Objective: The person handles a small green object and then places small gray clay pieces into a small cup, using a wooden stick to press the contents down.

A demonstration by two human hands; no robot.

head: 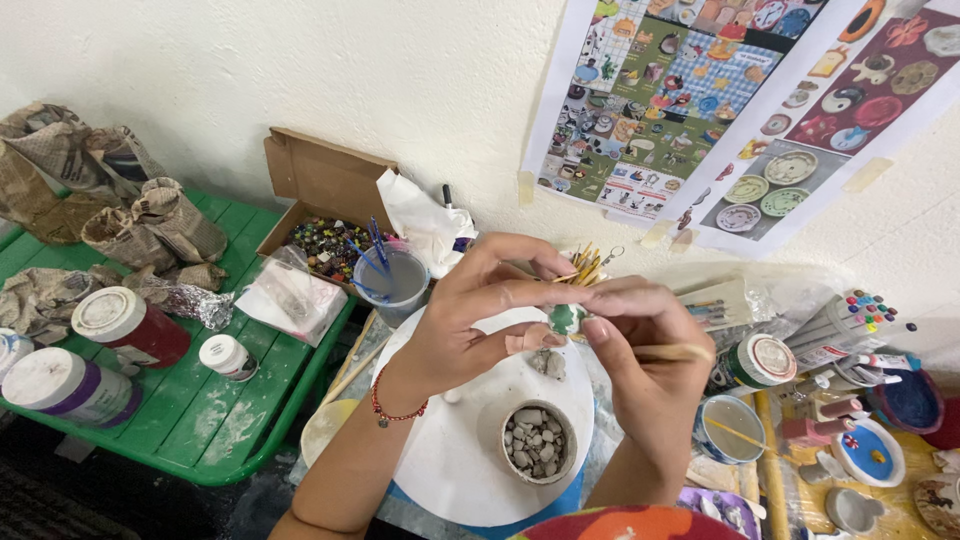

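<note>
Head view: small green piece [566,318] pinched between left hand [480,310] and stick-gripping right hand [640,335]

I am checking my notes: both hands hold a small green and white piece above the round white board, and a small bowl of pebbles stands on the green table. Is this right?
Not quite. In the head view the bowl of pebbles stands on the round white board, not the green table. Both the left hand and right hand do hold the green and white piece.
</note>
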